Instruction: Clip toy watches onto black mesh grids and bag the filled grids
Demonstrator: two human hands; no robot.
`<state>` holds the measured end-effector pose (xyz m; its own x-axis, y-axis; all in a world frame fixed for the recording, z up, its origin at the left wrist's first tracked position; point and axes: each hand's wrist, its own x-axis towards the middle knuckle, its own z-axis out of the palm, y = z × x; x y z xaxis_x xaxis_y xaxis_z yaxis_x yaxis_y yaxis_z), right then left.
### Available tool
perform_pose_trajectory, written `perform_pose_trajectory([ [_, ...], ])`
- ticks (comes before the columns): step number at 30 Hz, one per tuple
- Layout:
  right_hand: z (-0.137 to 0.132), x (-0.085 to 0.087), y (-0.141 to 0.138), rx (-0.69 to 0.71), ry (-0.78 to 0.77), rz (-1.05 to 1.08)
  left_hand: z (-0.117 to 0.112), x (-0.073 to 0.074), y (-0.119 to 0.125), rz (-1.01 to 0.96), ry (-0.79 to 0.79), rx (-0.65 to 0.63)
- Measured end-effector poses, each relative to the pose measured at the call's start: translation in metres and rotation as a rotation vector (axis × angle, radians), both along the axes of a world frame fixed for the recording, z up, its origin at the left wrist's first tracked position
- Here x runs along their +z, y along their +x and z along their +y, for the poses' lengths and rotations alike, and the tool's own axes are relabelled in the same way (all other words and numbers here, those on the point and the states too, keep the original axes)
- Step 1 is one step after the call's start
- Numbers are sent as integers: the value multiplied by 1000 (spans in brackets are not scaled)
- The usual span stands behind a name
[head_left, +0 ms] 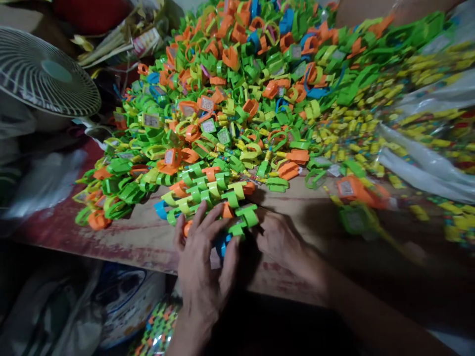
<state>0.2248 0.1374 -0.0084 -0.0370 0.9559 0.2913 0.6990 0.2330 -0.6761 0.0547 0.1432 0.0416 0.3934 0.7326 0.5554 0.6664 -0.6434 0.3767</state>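
A block of toy watches [213,190], plastic with curved green, yellow, orange and blue bands, lies in tight rows near the table's front edge. My left hand [202,252] spans its near side, fingers spread over the bands and thumb against the right end, gripping it. A blue band [222,243] shows between thumb and fingers. My right hand [276,235] is closed against the block's right end; its fingertips are hidden, and I cannot make out what they hold. Loose toy watches [237,84] are heaped high just behind the block.
Small yellow pieces [349,123] and clear plastic bags [426,158] spread over the right side. Two loose toy watches, one orange [358,190], lie right of my hands. A fan [48,71] stands at left. Below the wooden table [148,237], a bag of coloured pieces [158,329] shows.
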Motion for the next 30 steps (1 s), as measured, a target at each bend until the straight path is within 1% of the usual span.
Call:
perform_pose_trajectory([
  [3, -1, -1, -1, 25, 11, -6, -2, -1, 1, -36, -27, 36],
  [5, -1, -2, -1, 56, 35, -24, -3, 1, 3, -19, -24, 55],
  [9, -1, -9, -1, 126, 48, -65, -1, 14, 11, 115, 34, 101],
  [10, -2, -12, -2, 116, 48, -65, 2, 18, 14, 166, 50, 114],
  [12, -5, -19, -8, 48, 62, -74, 8, 23, 20, 279, 73, 130],
  [14, -11, -25, -14, -38, 99, -100, 16, 24, 24, 392, 74, 126],
  [16, -18, -25, -15, -82, 132, -116, 23, 22, 27, 467, 79, 124],
  [18, -21, -18, -7, -79, 157, -89, 27, 19, 28, 507, 89, 134],
  [20, -16, -6, 13, -100, 178, -77, 29, 17, 27, 528, 98, 138],
  [21, -11, 0, 25, -136, 191, -102, 29, 17, 26, 535, 100, 132],
  [23, 4, 8, 49, -243, 177, -230, 30, 18, 24, 538, 106, 113],
  [25, 18, 11, 66, -333, 139, -360, 32, 19, 19, 530, 119, 94],
  [27, 23, 10, 73, -345, 108, -449, 34, 20, 13, 529, 137, 66],
  [30, 12, 8, 68, -289, 73, -471, 36, 19, 3, 546, 164, 23],
])
